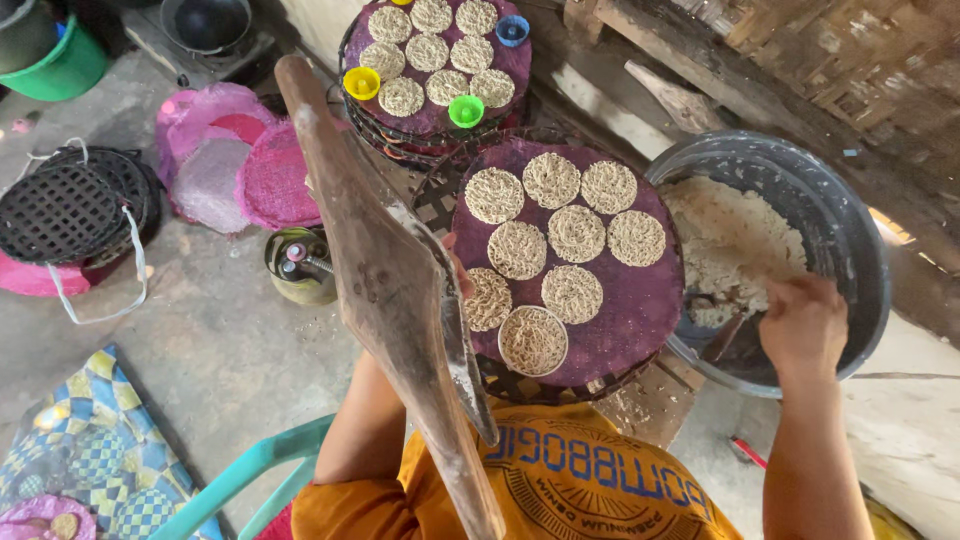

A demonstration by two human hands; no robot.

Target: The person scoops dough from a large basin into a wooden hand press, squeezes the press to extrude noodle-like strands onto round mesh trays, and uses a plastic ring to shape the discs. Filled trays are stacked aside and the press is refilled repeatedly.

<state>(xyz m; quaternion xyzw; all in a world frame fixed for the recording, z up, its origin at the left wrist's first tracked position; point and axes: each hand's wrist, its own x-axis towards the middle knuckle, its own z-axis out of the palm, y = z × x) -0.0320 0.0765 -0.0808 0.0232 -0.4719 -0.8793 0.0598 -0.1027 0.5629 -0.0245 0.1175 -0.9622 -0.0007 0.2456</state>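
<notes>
where the purple woven tray point(640, 300) lies before you, eight flat noodle-like discs sit on it, the nearest filling a small round ring mould point(533, 340). your right hand point(803, 322) reaches into the grey basin point(850, 230), fingers curled into the pale crumbly mass point(735, 240). your left hand point(458, 272), mostly hidden by a wooden plank point(385, 280), gives no clear view of its fingers.

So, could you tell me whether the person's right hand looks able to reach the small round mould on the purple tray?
Probably yes: the right hand is in the grey basin, with nothing between it and the mould.
</notes>
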